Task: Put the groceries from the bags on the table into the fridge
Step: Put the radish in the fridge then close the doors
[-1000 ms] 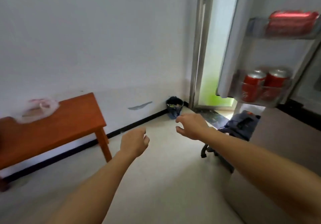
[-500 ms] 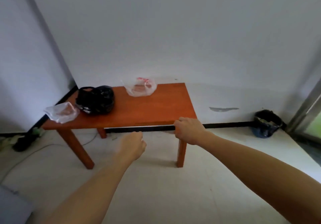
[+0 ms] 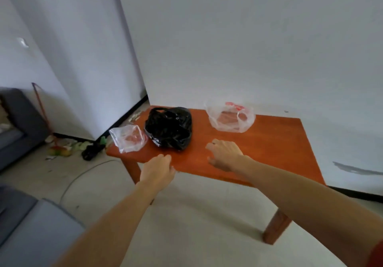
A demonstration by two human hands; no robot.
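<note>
1. At the far left a grey sofa (image 3: 16,121) stands by the wall. A thin red stick (image 3: 42,109) leans on the wall just beside it.
2. Small bits of litter (image 3: 62,150) lie on the floor near the corner. A black thing (image 3: 91,151) lies there too, near the left end of the table. It is too blurry to tell what it is.
3. A small clear bag (image 3: 128,139) sits on the left corner of the table. Something pink is inside, but I cannot tell what.
4. A black bag (image 3: 169,128) sits right next to it, and the two bags touch. The black bag is crumpled and shiny, and I cannot see inside it.
5. The left hand (image 3: 157,171) is at the near edge of the table, in front of the black bag. Its fingers are loosely bent and hold nothing. It does not touch the bag.
6. The right hand (image 3: 226,153) is over the table top, to the right of the black bag. Its fingers are spread and relaxed, and they hold nothing. I cannot tell if it touches the wood.
7. A bigger clear bag with red print (image 3: 230,119) sits at the back of the table, close to the wall and behind the right hand. Something reddish-brown is inside. This bag is apart from the black bag.
8. The orange-brown wooden table (image 3: 279,142) stands against the white wall. A grey mark (image 3: 356,168) shows low on the wall at the far right.
</note>
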